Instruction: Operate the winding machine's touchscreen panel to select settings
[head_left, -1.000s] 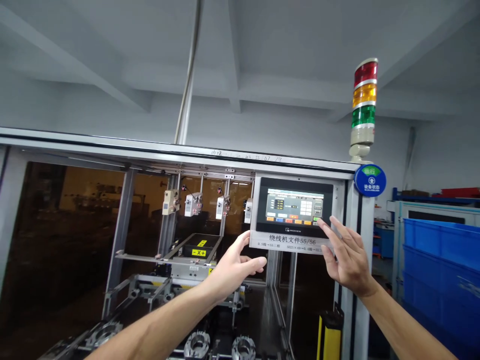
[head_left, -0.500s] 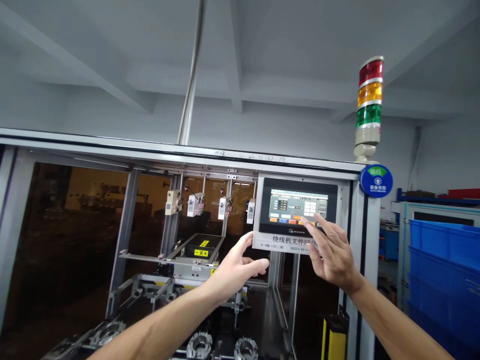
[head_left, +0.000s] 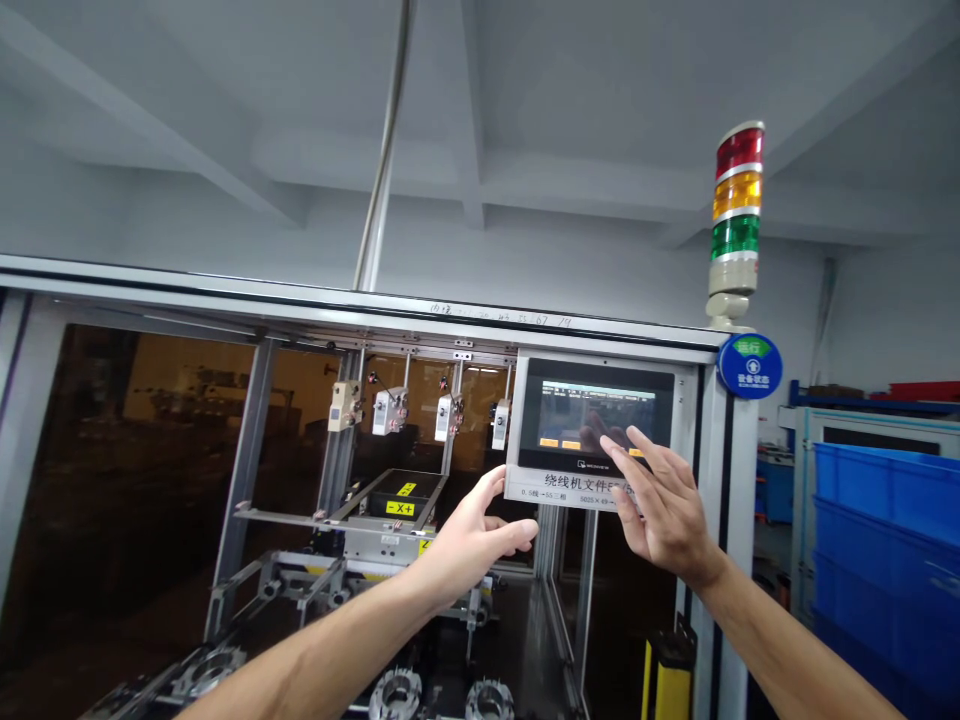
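A touchscreen (head_left: 577,412) is set in a grey control panel (head_left: 514,440) on the machine's upper right. My right hand (head_left: 664,505) is in front of it with fingers spread, holding nothing. Its index fingertip is at the lower part of the screen, though I cannot tell whether it touches. The display is mostly dark, with a few orange buttons along the bottom. At the panel's lower left corner is my left hand (head_left: 480,535), thumb stretched out and the other fingers partly bent. Its upper fingertips reach the panel's edge, and nothing shows in its grasp.
Inside the machine frame (head_left: 262,480) hang several small wire-tension units (head_left: 389,410). Metal ring fixtures (head_left: 395,692) sit at the bottom. A red, amber and green signal tower (head_left: 736,215) rises above a round blue sign (head_left: 750,366). Blue bins (head_left: 885,540) are stacked at right.
The screen has switched from a lit page with number fields and coloured buttons to a mostly dark page with few orange buttons. My right index finger has shifted slightly; both hands otherwise stay put.
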